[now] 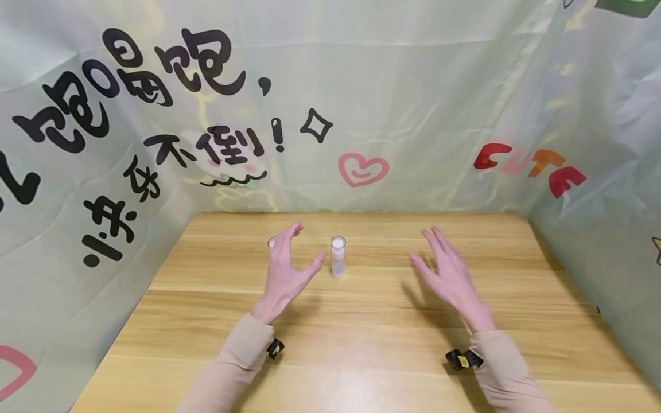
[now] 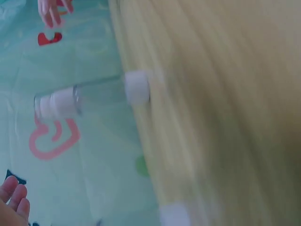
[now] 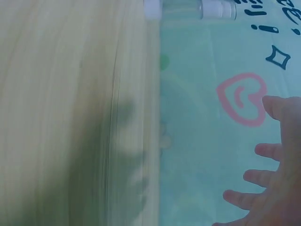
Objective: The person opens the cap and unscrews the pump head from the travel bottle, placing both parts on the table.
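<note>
A clear upright cylinder (image 1: 338,257) with white at its top and its base stands on the wooden table, just right of my left thumb. My left hand (image 1: 284,272) hovers over the table with thumb and fingers spread apart, gripping nothing. Behind its fingers, a second clear cylinder (image 1: 272,242) is mostly hidden. In the left wrist view, the first cylinder (image 2: 101,92) appears sideways and blurred, and a white patch (image 2: 175,215) shows at the lower edge. My right hand (image 1: 450,276) is held above the table on the right, fingers extended, apart from both cylinders.
The wooden table (image 1: 372,344) reaches back to a pale printed cloth (image 1: 413,103), which also hangs along the left and right sides. A black wrist device (image 1: 463,359) is on the right wrist, and another (image 1: 275,348) on the left.
</note>
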Motion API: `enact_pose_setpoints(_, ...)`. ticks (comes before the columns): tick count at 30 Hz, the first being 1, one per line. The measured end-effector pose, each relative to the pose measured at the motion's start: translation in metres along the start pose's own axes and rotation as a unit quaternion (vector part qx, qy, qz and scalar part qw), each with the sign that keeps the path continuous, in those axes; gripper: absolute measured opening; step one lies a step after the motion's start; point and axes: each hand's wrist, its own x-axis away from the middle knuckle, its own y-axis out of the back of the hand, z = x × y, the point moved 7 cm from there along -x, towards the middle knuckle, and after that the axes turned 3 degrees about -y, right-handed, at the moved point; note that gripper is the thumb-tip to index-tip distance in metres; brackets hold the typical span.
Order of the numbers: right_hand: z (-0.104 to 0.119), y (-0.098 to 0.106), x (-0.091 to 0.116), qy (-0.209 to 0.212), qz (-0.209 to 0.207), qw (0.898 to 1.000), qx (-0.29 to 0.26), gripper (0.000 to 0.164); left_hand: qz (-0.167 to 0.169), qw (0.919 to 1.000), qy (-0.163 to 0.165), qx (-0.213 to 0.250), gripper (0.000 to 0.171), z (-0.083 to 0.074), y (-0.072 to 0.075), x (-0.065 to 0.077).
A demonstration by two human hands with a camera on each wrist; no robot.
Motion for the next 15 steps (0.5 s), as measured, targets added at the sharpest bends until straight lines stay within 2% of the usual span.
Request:
enact_pose_setpoints(4,0.009,-0.008,-0.001,0.003,-0.002,1.0,-0.022,0.069,0.011,0.9985,0.038,0.039,0.08,-0.001,-0.017,0.007)
enact_pose_setpoints(8,0.018,-0.014,-0.001,0.008,-0.009,0.999,-0.048,0.067,0.026,0.9928,0.081,0.083,0.086,0.002,-0.032,0.011)
enact_pose_setpoints(11,0.024,-0.017,-0.001,0.015,-0.015,0.998,-0.063,0.065,0.047,0.9817,0.137,0.124,0.093,0.01,-0.045,0.015)
enact_pose_setpoints(15,0.029,-0.023,-0.001,0.022,-0.02,0.996,-0.081,0.061,0.075,0.9592,0.212,0.171,0.102,0.023,-0.063,0.021)
